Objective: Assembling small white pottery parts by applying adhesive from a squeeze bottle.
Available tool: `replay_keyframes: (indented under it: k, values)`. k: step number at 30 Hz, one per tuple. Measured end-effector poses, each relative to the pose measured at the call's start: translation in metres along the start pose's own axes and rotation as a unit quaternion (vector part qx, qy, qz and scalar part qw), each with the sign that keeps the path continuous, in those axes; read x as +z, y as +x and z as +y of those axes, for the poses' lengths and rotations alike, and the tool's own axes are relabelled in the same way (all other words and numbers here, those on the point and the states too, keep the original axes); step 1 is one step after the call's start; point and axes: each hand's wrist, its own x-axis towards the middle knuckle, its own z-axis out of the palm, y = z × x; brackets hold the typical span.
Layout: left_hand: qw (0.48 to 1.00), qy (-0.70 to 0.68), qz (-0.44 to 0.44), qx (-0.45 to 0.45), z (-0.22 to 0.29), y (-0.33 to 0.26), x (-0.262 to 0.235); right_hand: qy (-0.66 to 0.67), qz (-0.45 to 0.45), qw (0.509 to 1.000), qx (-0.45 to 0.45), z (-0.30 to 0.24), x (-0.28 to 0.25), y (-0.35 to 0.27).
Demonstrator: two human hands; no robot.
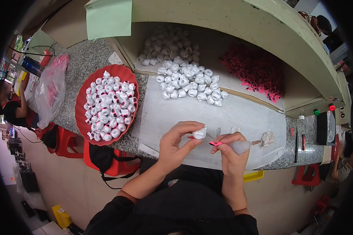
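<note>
My left hand (173,147) pinches a small white rounded piece (199,133) between thumb and fingertips, above the sheet-covered bench. Just to its right, a small pink-and-black piece (214,144) is gripped between the thumb and finger of my right hand (232,156). A translucent squeeze bottle (240,147) also lies in that hand, its thin brownish tip pointing right. The two small pieces are close together but apart. Beyond my hands, many similar white pieces (188,80) are heaped on the sheet. Pink pieces (253,72) form a pile under the shelf.
A red scalloped tray (79,117) on the left holds many white pieces with pink-and-black parts. Crumpled tissue (267,138) sits right of the bottle tip. A low shelf (239,27) overhangs the back. A red pen (303,142) lies far right. Another person (17,103) sits at far left.
</note>
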Motion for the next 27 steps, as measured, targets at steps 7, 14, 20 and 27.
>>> replay_keyframes:
  k: [7, 14, 20, 27]
  values:
    - [0.997, 0.072, -0.022, 0.02, 0.003, -0.003, 0.002, -0.014, 0.002, 0.999, 0.03, 0.005, 0.007, 0.0]
    - [0.994, 0.097, -0.028, 0.032, 0.003, -0.002, 0.004, 0.071, 0.007, 0.994, 0.079, 0.013, 0.011, 0.001]
    - [0.996, 0.078, -0.031, 0.028, 0.001, -0.003, 0.001, 0.054, 0.029, 0.996, 0.06, 0.016, 0.011, 0.001]
    - [0.993, -0.106, -0.035, -0.033, 0.003, -0.004, -0.001, -0.056, -0.016, 0.998, -0.018, 0.015, 0.01, 0.0]
